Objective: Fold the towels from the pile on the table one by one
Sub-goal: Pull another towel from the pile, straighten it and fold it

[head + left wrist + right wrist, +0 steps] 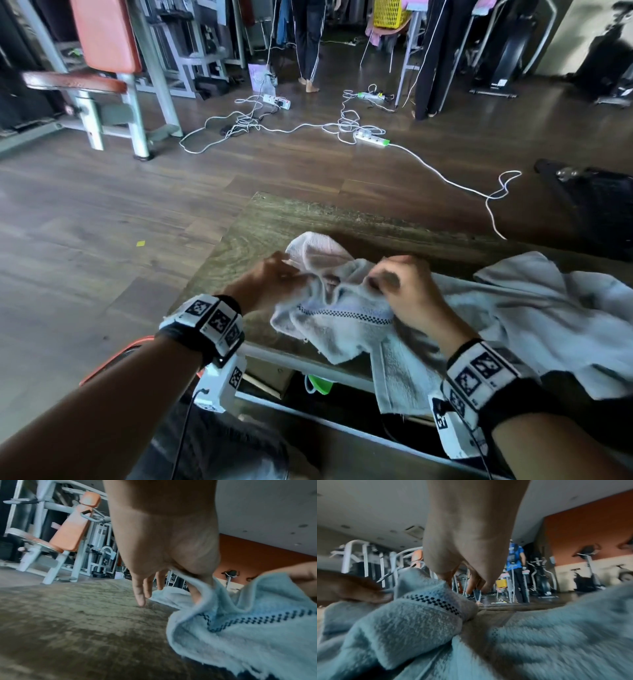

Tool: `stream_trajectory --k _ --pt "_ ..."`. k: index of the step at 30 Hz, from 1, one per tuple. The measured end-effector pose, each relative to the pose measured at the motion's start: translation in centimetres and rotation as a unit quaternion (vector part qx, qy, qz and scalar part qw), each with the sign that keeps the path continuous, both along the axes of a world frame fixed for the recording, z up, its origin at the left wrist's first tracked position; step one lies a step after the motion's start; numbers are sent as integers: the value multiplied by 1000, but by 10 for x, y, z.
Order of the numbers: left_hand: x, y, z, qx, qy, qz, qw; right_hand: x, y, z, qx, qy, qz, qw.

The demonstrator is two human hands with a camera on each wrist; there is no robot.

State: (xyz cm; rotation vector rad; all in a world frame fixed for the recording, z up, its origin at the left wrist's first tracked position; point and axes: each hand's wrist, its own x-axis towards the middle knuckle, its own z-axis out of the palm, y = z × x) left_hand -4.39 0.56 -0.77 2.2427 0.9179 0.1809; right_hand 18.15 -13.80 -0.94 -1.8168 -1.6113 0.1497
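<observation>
— What's she got there on the worn brown wooden table (pixel 260 222)?

— A pale blue terry towel with a dark checkered stripe (pixel 342 318), bunched up near the front edge of the table, a bit left of the middle. Both hands are on it.

— How's the left hand (pixel 274 277) holding it?

— From the left wrist view, thumb and forefinger pinch the hem of the towel (pixel 243 635), and the other fingers (pixel 139 592) hang loose and straight toward the tabletop, holding nothing.

— And the right hand (pixel 404 284)?

— Curled over the top of the bunch, fingertips nipping a fold of cloth. In the right wrist view the fingers (pixel 476 582) bend down just behind the raised fold of the towel (pixel 423 615).

— Which way does it run?

— Hard to call a long axis, it's so crumpled. The checkered stripe runs roughly left to right between the two hands, sagging in the middle, and one end droops over the near edge of the table toward her lap.

— That other cloth to the right?

— A heap of pale grey-blue towels (pixel 534 315), spread across the right part of the table, touching the one she holds, and one hangs over the near edge.

— Anything behind?

— White power strips and tangled white cables (pixel 359 132) on the dark wood floor, an orange-padded gym bench with a grey frame (pixel 102 68) at far left.
</observation>
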Motion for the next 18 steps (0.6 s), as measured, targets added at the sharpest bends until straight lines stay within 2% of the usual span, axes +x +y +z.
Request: stream_trajectory --k 2,3,5,6,7,9,11,14,18 --pt "10 5 -18 -22 44 -62 997 -11 8 -6 -84 -34 51 995" --pt "16 8 -28 1 70 -73 995 -15 11 -12 -120 -33 72 990" --pt "27 9 -40 56 76 -42 995 -20 17 -21 -144 -46 78 985" --pt "33 11 -47 53 41 -32 997 -20 19 -25 -147 -65 71 985" --pt "37 10 -48 18 -30 -29 999 -18 21 -27 -150 -73 64 984" --pt "43 10 -45 -37 -133 -40 990 -12 25 -24 -147 -45 46 987" --pt "56 21 -35 -26 -166 -25 985 -5 33 -14 -110 -11 21 994" --pt "89 51 1 43 -199 6 979 17 64 14 5 1 -32 999" --pt "140 103 65 104 -280 24 954 59 117 69 121 14 -112 986"
